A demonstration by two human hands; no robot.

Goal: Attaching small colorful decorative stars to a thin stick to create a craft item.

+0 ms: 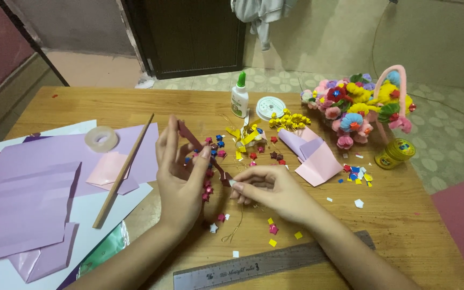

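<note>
The left hand (181, 172) pinches a dark red paper strip (200, 150), its grip closed; the right hand (272, 188) grips the strip's lower end, fingertips together.

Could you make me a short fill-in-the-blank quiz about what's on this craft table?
1. The white glue bottle has a ____ cap.
2. The long thin wooden stick lies across sheets of ____ paper.
3. The grey metal ruler lies along the table edge ____ to the person.
4. The left hand pinches a dark ____ paper strip.

Answers: green; purple; nearest; red
</note>
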